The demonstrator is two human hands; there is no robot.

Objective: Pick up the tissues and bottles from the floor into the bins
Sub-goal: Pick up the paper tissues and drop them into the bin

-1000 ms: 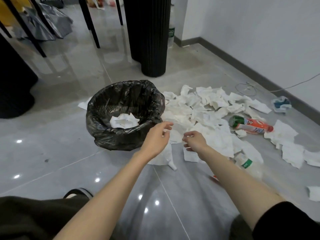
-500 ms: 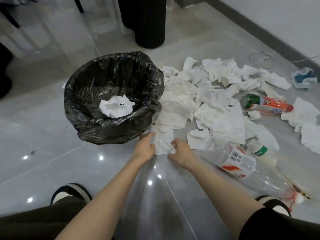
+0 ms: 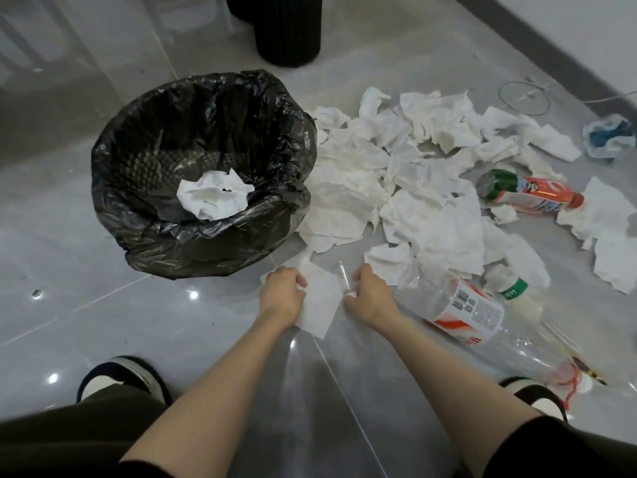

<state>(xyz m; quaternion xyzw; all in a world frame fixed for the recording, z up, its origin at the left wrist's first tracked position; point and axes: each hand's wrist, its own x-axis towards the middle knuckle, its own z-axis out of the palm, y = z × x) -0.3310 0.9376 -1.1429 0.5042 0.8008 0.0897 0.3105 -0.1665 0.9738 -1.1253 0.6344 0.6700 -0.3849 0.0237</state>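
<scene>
Grey glossy floor (image 3: 103, 305) tile fills the view, and a dark skirting (image 3: 551, 33) bounds it far to the right of the bin and beyond it. The bin (image 3: 193, 250) is round, lined with a black bag, and stands upright with one crumpled tissue (image 3: 213, 198) inside. Bare tile lies left of the bin and between the bin and the shoes (image 3: 138, 370) at the lower edge. A black ribbed column (image 3: 287, 29) stands behind the bin, apart from its rim. The pile (image 3: 413, 188) of white tissues starts at the bin's right wall, touching it, and spreads right toward the skirting. Three bottles lie on their sides right of the bin. An orange bottle (image 3: 534, 194) is at the pile's far right edge, and a clear bottle (image 3: 472, 312) is at its near edge. A green-capped bottle (image 3: 513, 288) lies just beyond the clear one, partly under tissues. A blue packet (image 3: 610, 138) and a cable loop (image 3: 524, 98) lie near the skirting. One flat sheet (image 3: 319, 305) lies on the tile just in front of the bin's right side. The left hand (image 3: 281, 294) has its fingers curled over the sheet's left edge and grips it. The right hand (image 3: 370, 296) has its fingers curled at the sheet's right edge, beside the clear bottle's end; whether it holds the sheet cannot be told.
</scene>
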